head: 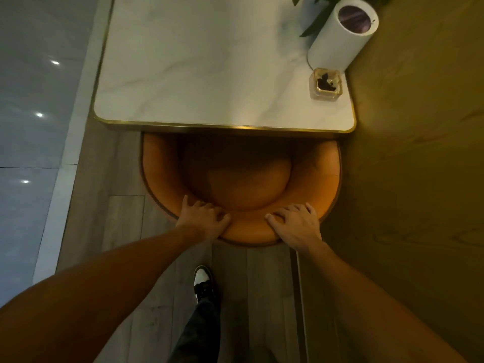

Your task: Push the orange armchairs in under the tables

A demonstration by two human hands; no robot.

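Observation:
An orange armchair [241, 179] with a rounded back stands directly below me, its front part hidden beneath the white marble table [199, 64] with a gold rim. My left hand [203, 218] rests on the left part of the chair's curved backrest, fingers spread over the top edge. My right hand [296, 222] lies on the right part of the same backrest, fingers laid flat over the padding. Both arms reach forward from the bottom of the view.
A white cylinder [343, 35], a glass ashtray [326, 83] and plant leaves [314, 19] sit at the table's right far corner. A wood-panel wall [419, 153] runs close along the right. Glossy grey tile floor [31, 113] lies left. My shoe [203, 282] stands behind the chair.

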